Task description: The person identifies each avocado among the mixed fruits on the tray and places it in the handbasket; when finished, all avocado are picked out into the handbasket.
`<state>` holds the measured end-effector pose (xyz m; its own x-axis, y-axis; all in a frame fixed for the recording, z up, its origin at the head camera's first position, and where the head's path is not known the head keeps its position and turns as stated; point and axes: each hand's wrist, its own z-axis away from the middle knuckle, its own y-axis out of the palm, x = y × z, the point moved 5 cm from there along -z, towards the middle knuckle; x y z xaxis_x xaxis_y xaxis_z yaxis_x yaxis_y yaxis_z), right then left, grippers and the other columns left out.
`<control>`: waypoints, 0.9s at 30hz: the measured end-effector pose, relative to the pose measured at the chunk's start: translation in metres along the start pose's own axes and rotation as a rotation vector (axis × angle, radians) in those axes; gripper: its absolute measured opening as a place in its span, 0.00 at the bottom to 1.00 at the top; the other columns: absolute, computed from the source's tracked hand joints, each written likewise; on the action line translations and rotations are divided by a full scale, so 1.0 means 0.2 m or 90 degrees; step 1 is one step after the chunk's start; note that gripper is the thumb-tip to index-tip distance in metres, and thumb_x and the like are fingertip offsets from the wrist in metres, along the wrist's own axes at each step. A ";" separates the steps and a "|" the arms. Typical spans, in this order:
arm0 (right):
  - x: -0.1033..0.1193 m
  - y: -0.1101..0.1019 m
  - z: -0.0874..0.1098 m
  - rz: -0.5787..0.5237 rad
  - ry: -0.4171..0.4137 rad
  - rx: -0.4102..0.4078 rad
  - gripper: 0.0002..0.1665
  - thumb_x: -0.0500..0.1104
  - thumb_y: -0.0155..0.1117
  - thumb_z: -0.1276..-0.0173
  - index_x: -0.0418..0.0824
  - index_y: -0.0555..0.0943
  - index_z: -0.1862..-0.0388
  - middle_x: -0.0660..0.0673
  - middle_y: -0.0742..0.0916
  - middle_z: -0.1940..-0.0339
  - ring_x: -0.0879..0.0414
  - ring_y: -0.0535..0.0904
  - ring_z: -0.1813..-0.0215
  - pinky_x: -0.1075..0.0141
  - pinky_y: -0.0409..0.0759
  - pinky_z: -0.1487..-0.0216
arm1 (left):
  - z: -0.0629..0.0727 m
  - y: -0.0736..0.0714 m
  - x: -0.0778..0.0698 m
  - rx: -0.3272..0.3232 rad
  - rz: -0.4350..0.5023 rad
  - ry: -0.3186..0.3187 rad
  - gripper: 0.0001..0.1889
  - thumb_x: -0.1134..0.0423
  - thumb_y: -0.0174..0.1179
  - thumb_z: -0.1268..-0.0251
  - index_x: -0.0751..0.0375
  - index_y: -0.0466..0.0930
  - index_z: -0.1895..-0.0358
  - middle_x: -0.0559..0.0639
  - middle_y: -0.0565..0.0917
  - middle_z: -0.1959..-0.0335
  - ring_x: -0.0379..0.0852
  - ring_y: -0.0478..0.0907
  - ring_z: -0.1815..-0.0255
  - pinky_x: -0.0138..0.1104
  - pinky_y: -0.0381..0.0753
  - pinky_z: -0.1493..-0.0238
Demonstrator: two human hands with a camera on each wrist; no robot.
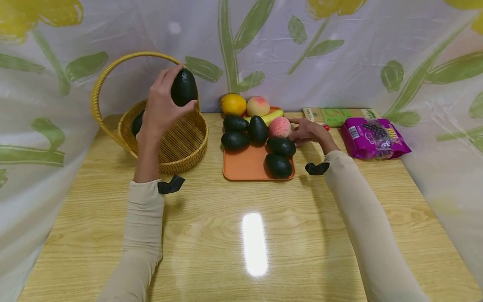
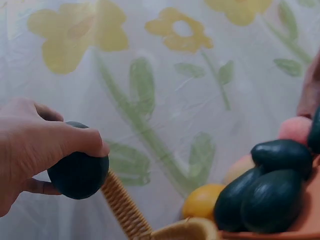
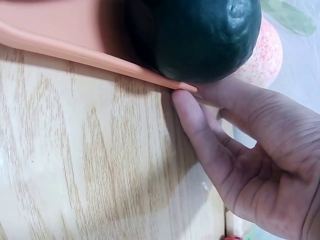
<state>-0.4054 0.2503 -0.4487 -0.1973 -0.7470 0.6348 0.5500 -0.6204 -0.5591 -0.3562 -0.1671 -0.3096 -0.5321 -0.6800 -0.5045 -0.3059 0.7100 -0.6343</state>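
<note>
Head view: the left hand (image 1: 160, 102) pinches a dark green avocado (image 1: 184, 87), raised over the right side of the wicker basket (image 1: 188, 161); its long axis runs up and down the view. The right hand (image 1: 309, 132) is at the right edge of the orange tray (image 1: 243, 167). Left wrist view: the avocado appears nearly round, its long axis foreshortened. Right wrist view: the right hand pinches the tray's rim, just beside a second avocado (image 3: 210, 40).

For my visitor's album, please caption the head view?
Left fingers hold an avocado at the wicker basket; right fingers touch an orange tray of fruit.
</note>
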 end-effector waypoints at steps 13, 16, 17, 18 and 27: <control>0.01 0.00 0.00 -0.011 -0.002 0.010 0.57 0.40 0.69 0.29 0.53 0.46 0.11 0.31 0.74 0.28 0.60 0.82 0.58 0.71 0.87 0.57 | 0.06 -0.04 0.29 0.133 -0.068 -0.158 0.42 0.60 0.70 0.34 0.62 0.61 0.19 0.73 0.66 0.26 0.75 0.68 0.29 0.67 0.70 0.30; 0.00 0.01 0.00 -0.026 -0.007 0.007 0.57 0.39 0.69 0.30 0.51 0.47 0.11 0.31 0.74 0.30 0.61 0.82 0.60 0.70 0.87 0.58 | 0.08 -0.02 0.34 0.156 -0.077 -0.184 0.42 0.60 0.70 0.33 0.64 0.60 0.19 0.73 0.65 0.24 0.75 0.66 0.27 0.67 0.68 0.28; 0.00 0.01 0.00 -0.032 -0.008 0.006 0.57 0.39 0.68 0.30 0.51 0.47 0.11 0.30 0.74 0.30 0.61 0.82 0.61 0.71 0.87 0.59 | 0.09 -0.02 0.36 0.160 -0.077 -0.194 0.43 0.59 0.70 0.32 0.64 0.59 0.18 0.72 0.64 0.23 0.75 0.65 0.26 0.67 0.67 0.27; 0.00 0.01 0.01 -0.035 -0.011 0.005 0.57 0.38 0.68 0.30 0.51 0.46 0.11 0.30 0.74 0.29 0.62 0.82 0.62 0.71 0.86 0.60 | 0.09 -0.02 0.38 0.163 -0.077 -0.203 0.43 0.59 0.70 0.32 0.64 0.58 0.18 0.72 0.64 0.22 0.74 0.64 0.25 0.66 0.66 0.26; 0.00 0.00 0.00 -0.034 -0.006 0.003 0.57 0.38 0.67 0.30 0.51 0.46 0.11 0.32 0.77 0.32 0.62 0.82 0.63 0.71 0.86 0.61 | 0.12 0.04 0.49 0.192 -0.092 -0.259 0.45 0.57 0.70 0.30 0.65 0.54 0.17 0.70 0.61 0.19 0.73 0.59 0.20 0.65 0.60 0.21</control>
<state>-0.4046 0.2504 -0.4493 -0.2187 -0.7102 0.6692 0.5429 -0.6584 -0.5213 -0.3910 -0.2324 -0.3775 -0.1329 -0.8258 -0.5481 -0.0802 0.5602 -0.8245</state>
